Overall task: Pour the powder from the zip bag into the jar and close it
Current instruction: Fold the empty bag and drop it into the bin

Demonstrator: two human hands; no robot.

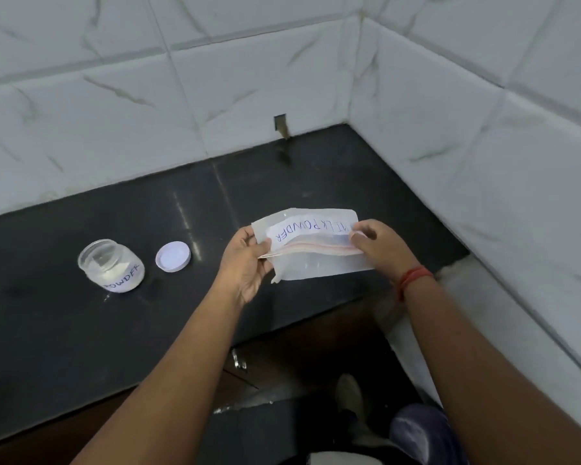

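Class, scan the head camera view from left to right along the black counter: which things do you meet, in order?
Jar holding powder → loose lid → left hand → zip bag → right hand.

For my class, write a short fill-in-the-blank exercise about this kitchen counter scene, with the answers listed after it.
1. Both hands hold the ____, left hand and right hand at its two ends.
2. The jar stands on the counter without its ____.
3. The lid lies to the ____ of the jar.

Answers: zip bag; lid; right
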